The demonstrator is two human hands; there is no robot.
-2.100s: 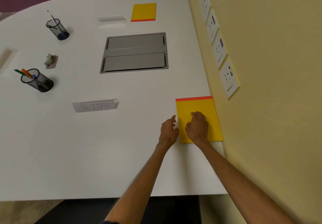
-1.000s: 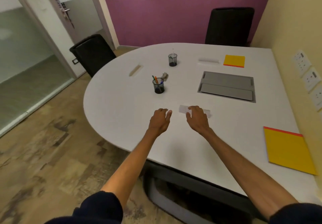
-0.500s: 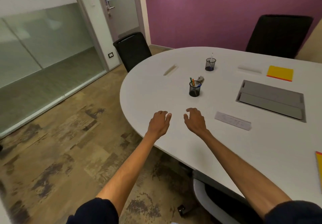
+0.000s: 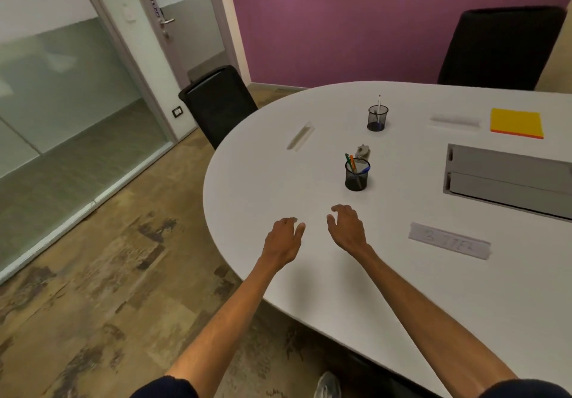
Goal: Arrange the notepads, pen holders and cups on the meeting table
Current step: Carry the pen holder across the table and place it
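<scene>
Pen holders, two black mesh cups, are standing upright on the white tabletop [image 4: 272, 180]. Near pen holder [image 4: 357, 174] is sitting around mid-tabletop, carrying green and orange pens plus something blue at the rim. Far pen holder [image 4: 377, 118] is standing behind it, well apart, with one white pen sticking straight up and a dark blue patch at the bottom. Small grey object [image 4: 362, 150] is lying just behind the near one; too blurry to identify.

Yellow notepad [image 4: 516, 123] with an orange-red edge along its near side is lying flat at the far right. Clear plastic stand [image 4: 455, 120] is lying just beside it on the left. Second clear stand [image 4: 301, 136] is lying near the curved left edge. Grey hatch [image 4: 507, 177] is sitting recessed in the tabletop on the right. White name card [image 4: 448, 240] with faint writing is lying in front of the hatch.

Left hand [image 4: 283, 239] and right hand [image 4: 348, 227] are reaching over the near tabletop, side by side and apart, in front of the near pen holder. Each grip is loose, fingers relaxed and slightly bent, holding nothing. Cannot tell if they are touching the surface.

Black chair [image 4: 216, 103] is standing at the curved end, and another chair [image 4: 501, 47] is standing at the far side.
</scene>
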